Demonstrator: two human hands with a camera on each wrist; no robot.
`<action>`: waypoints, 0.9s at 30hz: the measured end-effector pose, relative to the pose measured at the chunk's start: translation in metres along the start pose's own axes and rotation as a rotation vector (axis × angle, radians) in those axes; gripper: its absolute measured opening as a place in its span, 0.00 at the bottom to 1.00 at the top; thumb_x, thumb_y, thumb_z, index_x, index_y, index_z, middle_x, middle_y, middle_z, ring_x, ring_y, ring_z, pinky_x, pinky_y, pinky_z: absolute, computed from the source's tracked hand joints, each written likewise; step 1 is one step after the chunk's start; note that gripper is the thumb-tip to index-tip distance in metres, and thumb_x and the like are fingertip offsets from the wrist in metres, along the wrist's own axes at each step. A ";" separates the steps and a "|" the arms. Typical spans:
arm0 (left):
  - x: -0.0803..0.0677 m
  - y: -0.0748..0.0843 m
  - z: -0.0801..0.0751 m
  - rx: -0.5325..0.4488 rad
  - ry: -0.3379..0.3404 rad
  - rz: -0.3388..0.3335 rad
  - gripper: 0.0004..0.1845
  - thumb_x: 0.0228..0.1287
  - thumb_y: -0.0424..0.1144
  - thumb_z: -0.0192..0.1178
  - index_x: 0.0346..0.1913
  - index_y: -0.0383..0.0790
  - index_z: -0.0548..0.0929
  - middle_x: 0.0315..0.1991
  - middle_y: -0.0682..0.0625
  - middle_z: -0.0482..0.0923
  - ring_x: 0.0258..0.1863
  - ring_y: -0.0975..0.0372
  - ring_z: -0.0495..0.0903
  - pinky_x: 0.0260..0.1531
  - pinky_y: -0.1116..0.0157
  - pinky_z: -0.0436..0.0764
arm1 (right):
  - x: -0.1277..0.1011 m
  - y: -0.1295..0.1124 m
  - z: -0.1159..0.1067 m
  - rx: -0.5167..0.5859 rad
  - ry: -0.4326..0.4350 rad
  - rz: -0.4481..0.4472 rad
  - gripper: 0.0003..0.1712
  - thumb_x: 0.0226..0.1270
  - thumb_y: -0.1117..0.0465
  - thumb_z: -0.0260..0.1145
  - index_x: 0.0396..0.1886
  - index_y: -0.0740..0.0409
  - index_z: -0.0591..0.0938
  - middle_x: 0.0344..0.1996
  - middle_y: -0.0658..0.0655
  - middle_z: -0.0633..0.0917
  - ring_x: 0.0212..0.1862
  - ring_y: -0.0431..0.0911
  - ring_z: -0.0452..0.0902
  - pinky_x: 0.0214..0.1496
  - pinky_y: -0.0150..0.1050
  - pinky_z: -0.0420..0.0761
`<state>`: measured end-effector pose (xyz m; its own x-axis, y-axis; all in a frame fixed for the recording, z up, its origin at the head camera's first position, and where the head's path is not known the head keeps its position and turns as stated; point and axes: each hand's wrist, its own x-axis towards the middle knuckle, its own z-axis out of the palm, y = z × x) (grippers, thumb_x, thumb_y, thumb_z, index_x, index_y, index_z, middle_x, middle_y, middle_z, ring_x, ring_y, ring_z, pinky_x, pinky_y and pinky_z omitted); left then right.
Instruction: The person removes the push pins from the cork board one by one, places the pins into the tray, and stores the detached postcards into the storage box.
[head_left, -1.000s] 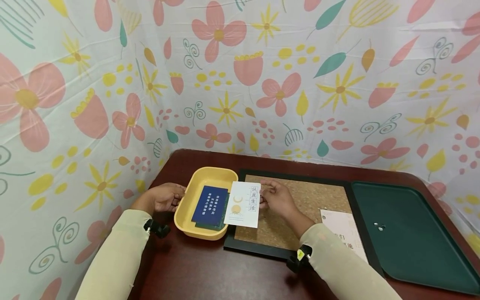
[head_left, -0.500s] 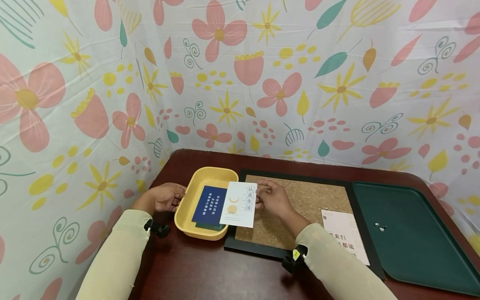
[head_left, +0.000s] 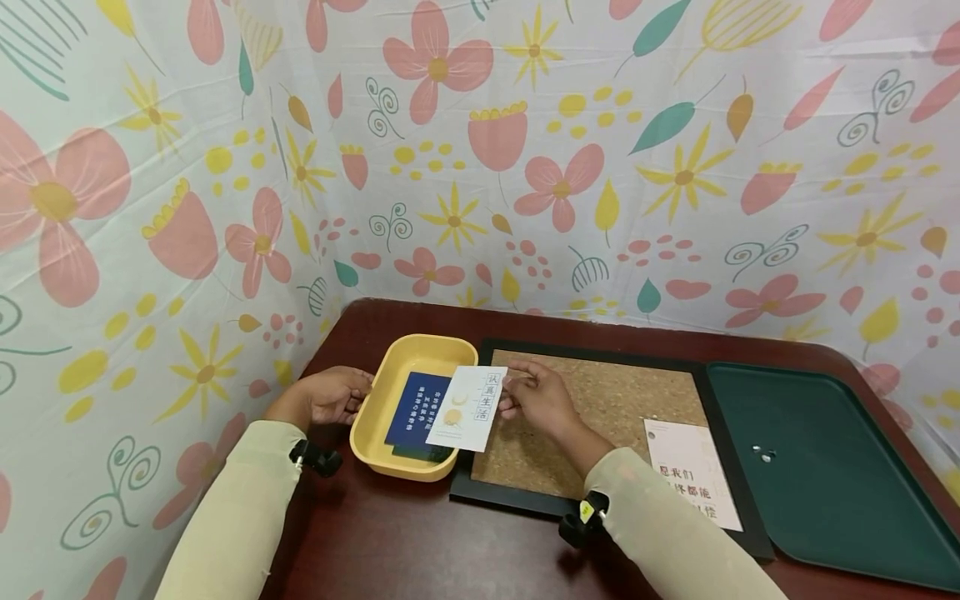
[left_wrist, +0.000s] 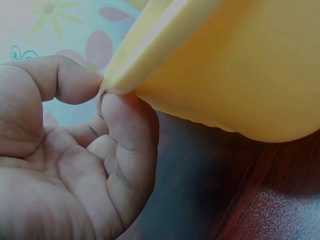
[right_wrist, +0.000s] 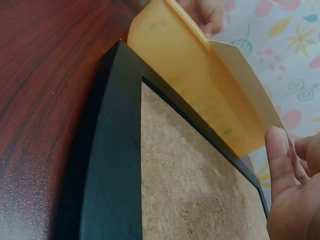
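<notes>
Flowered cloth walls in a dark wooden desk (head_left: 420,550), where a yellow tray (head_left: 390,371) sits just beside a framed cork board (head_left: 622,400). The left hand (head_left: 330,396) pinches the tray's rim between thumb and fingertips, seemingly to steady it. The right hand (head_left: 536,400) pinches a white card (head_left: 467,408) by its edge, tilted over the tray's right rim above a blue card (head_left: 416,408) lying inside.

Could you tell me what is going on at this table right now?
A person's right hand holds a white card by its edge, tilted over the right rim of a yellow tray. The left hand pinches the tray's left rim. A blue card lies in the tray. Beside it is a cork board with another white card at its right edge, then a green tray.
</notes>
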<state>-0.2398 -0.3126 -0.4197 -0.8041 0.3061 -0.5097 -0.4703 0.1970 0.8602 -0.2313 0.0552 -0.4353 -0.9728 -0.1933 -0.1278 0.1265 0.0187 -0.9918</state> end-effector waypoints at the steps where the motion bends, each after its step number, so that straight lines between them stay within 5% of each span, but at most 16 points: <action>1: 0.000 0.000 0.000 -0.002 0.004 -0.004 0.09 0.75 0.29 0.50 0.53 0.31 0.74 0.27 0.51 0.76 0.30 0.61 0.81 0.30 0.64 0.83 | -0.001 0.000 0.001 0.008 -0.009 0.002 0.27 0.79 0.68 0.60 0.74 0.64 0.70 0.39 0.66 0.86 0.29 0.47 0.85 0.36 0.44 0.88; 10: 0.002 -0.002 0.001 0.005 0.009 -0.002 0.10 0.74 0.29 0.50 0.54 0.30 0.75 0.27 0.52 0.76 0.29 0.62 0.80 0.29 0.65 0.82 | -0.003 0.002 0.001 -0.027 -0.085 -0.018 0.29 0.80 0.66 0.59 0.77 0.62 0.67 0.58 0.71 0.82 0.31 0.45 0.84 0.36 0.43 0.87; 27: 0.002 -0.003 -0.001 0.001 0.030 -0.003 0.11 0.75 0.30 0.51 0.55 0.31 0.74 0.33 0.48 0.82 0.31 0.60 0.81 0.31 0.64 0.84 | -0.004 0.009 -0.007 -0.054 -0.062 -0.002 0.26 0.81 0.66 0.57 0.74 0.62 0.70 0.58 0.70 0.82 0.33 0.46 0.85 0.34 0.40 0.86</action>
<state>-0.2403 -0.3137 -0.4227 -0.8134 0.2773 -0.5114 -0.4721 0.1991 0.8588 -0.2273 0.0630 -0.4435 -0.9589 -0.2540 -0.1264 0.1120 0.0703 -0.9912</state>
